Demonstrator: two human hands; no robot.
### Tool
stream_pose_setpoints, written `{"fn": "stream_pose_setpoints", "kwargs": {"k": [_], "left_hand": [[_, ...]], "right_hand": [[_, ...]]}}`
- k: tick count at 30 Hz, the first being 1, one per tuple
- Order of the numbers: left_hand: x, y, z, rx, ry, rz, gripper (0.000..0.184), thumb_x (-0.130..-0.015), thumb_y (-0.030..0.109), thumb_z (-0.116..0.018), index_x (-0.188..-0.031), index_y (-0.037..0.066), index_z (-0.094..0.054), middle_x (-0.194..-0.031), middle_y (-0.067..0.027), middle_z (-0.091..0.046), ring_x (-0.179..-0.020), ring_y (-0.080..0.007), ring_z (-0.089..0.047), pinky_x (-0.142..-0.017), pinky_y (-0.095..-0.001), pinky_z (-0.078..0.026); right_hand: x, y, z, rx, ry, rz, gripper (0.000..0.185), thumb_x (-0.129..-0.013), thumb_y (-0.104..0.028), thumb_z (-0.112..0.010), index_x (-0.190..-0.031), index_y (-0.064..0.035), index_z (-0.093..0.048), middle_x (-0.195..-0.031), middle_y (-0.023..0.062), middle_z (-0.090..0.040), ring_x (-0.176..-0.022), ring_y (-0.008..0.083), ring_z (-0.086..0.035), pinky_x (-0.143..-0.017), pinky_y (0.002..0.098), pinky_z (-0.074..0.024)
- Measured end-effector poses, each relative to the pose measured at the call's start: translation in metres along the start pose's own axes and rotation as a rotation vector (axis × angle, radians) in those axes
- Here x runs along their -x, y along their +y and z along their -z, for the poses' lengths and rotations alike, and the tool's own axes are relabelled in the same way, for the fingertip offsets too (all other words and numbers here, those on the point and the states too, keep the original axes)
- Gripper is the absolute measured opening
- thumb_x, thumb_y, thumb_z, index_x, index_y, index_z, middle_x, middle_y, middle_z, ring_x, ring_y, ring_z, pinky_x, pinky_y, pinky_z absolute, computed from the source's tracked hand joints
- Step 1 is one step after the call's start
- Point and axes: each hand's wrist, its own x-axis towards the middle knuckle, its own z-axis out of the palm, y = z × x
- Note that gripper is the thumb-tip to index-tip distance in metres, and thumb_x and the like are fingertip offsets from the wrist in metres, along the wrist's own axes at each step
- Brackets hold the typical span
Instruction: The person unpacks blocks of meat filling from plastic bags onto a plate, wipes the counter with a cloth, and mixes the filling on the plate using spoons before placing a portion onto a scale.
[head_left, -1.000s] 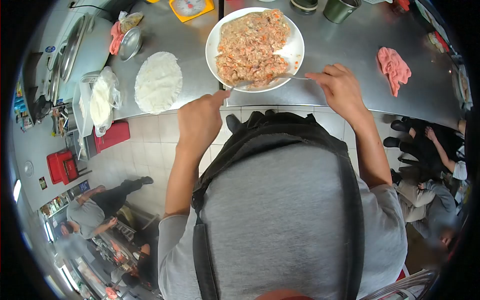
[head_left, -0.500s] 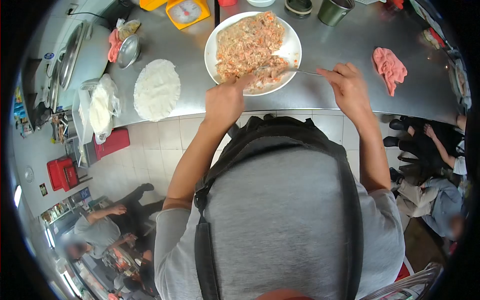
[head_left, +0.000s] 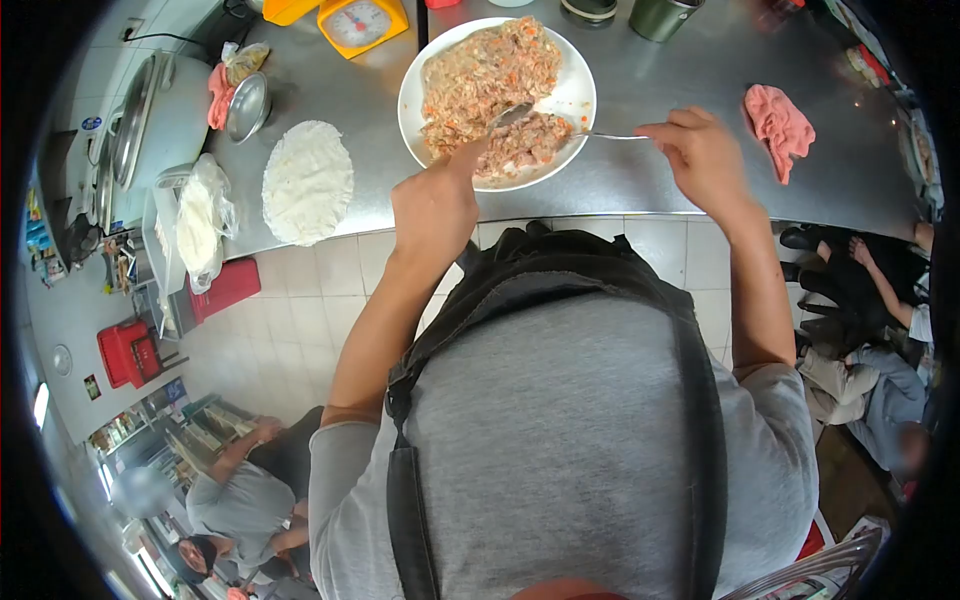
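A white plate holds a large mound of minced meat filling flecked with orange and pale bits. A smaller portion of the filling lies at the plate's near side. My left hand is closed round a metal spoon, its bowl at the gap between mound and smaller portion. My right hand pinches the thin handle of a metal utensil. That utensil's far end is at the right side of the smaller portion; whether it is a spoon or a fork, I cannot tell.
Left on the steel counter lie a stack of round white wrappers, a metal bowl and a plastic bag. A yellow scale and green container stand behind, a pink cloth at right. Other people are around the room.
The spoon and the other utensil have moved apart, the spoon up and left, the other slightly right. The smaller portion now looks more separate from the mound.
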Motion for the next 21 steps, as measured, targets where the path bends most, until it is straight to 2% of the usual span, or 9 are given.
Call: {"fn": "stream_pose_setpoints", "kwargs": {"k": [5, 7, 8, 10, 11, 13, 17, 19, 21], "left_hand": [[0.002, 0.004, -0.026, -0.029, -0.139, 0.141, 0.03, -0.083, 0.003, -0.055, -0.111, 0.008, -0.065, -0.085, -0.0199, -0.069, -0.077, -0.035, -0.068, -0.067, -0.0448, -0.052], [-0.001, -0.005, -0.033, 0.319, -0.069, 0.193, 0.024, -0.089, 0.009, -0.056, -0.11, 0.007, -0.066, -0.085, -0.0239, -0.067, -0.083, -0.0341, -0.068, -0.069, -0.0437, -0.051], [-0.004, -0.012, -0.039, 0.32, -0.068, 0.193, 0.024, -0.089, 0.009, -0.056, -0.11, 0.007, -0.066, -0.085, -0.0239, -0.067, -0.083, -0.0341, -0.068, -0.069, -0.0437, -0.051], [-0.009, -0.026, -0.047, 0.631, -0.233, 0.204, 0.026, -0.093, 0.011, -0.058, -0.117, 0.002, -0.065, -0.072, -0.0036, -0.06, -0.062, -0.0131, -0.054, -0.06, -0.0272, -0.045], [-0.011, -0.025, -0.047, 0.632, -0.232, 0.204, 0.026, -0.093, 0.011, -0.058, -0.117, 0.002, -0.065, -0.072, -0.0036, -0.06, -0.062, -0.0131, -0.054, -0.06, -0.0272, -0.045], [-0.016, -0.02, -0.045, 0.936, -0.332, 0.355, 0.028, -0.094, 0.011, -0.058, -0.118, -0.001, -0.064, -0.07, 0.0045, -0.049, -0.059, -0.0059, -0.039, -0.054, -0.0208, -0.037], [-0.021, -0.017, -0.021, 1.087, -0.451, 0.434, 0.028, -0.095, 0.01, -0.056, -0.119, 0.0, -0.065, -0.07, 0.0055, -0.047, -0.057, -0.004, -0.038, -0.05, -0.0186, -0.032], [-0.021, -0.024, -0.012, 1.307, -0.478, 0.528, 0.027, -0.095, 0.01, -0.055, -0.118, 0.0, -0.065, -0.069, 0.0064, -0.046, -0.056, -0.0024, -0.036, -0.048, -0.0181, -0.027], [-0.023, -0.026, 0.004, 1.312, -0.46, 0.481, 0.028, -0.095, 0.01, -0.055, -0.12, 0.0, -0.064, -0.068, 0.0069, -0.045, -0.055, -0.0026, -0.035, -0.048, -0.0184, -0.027]], "right_hand": [[-0.006, 0.002, 0.0, 0.03, -0.036, -0.006, 0.02, -0.08, -0.007, -0.065, -0.097, -0.0119, -0.075, -0.08, 0.007, -0.064, -0.082, 0.0272, -0.057, -0.079, 0.0399, -0.0455], [-0.008, 0.004, -0.007, 0.045, -0.019, 0.004, 0.02, -0.08, -0.008, -0.065, -0.096, -0.0121, -0.075, -0.08, 0.0067, -0.064, -0.082, 0.027, -0.057, -0.079, 0.0397, -0.0453], [-0.008, 0.004, -0.009, 0.056, -0.004, 0.017, 0.019, -0.08, -0.008, -0.065, -0.096, -0.0123, -0.075, -0.08, 0.0065, -0.064, -0.082, 0.0268, -0.057, -0.079, 0.0396, -0.0451], [-0.008, 0.002, -0.007, 0.06, -0.005, 0.011, 0.019, -0.08, -0.008, -0.065, -0.096, -0.0124, -0.075, -0.08, 0.0062, -0.064, -0.083, 0.0265, -0.057, -0.079, 0.0391, -0.045], [-0.007, 0.001, -0.006, 0.064, -0.007, 0.001, 0.019, -0.08, -0.008, -0.065, -0.095, -0.0125, -0.075, -0.08, 0.0058, -0.064, -0.083, 0.0261, -0.056, -0.079, 0.0387, -0.0448], [-0.006, 0.0, -0.003, 0.071, -0.003, 0.001, 0.019, -0.08, -0.008, -0.066, -0.095, -0.0129, -0.075, -0.08, 0.0053, -0.064, -0.083, 0.0257, -0.056, -0.078, 0.0388, -0.0445], [-0.002, 0.003, 0.009, 0.067, 0.087, 0.064, 0.021, -0.079, -0.005, -0.065, -0.096, -0.0126, -0.075, -0.078, 0.0043, -0.061, -0.081, 0.0251, -0.055, -0.075, 0.0389, -0.0435], [-0.001, 0.0, 0.025, 0.023, 0.101, 0.038, 0.023, -0.079, -0.003, -0.065, -0.097, -0.0121, -0.075, -0.078, 0.0045, -0.06, -0.08, 0.025, -0.054, -0.074, 0.0385, -0.0433], [0.001, -0.006, 0.044, -0.019, 0.115, 0.012, 0.024, -0.078, -0.001, -0.064, -0.097, -0.0117, -0.074, -0.078, 0.0047, -0.06, -0.08, 0.0249, -0.054, -0.073, 0.0381, -0.0432]]}}
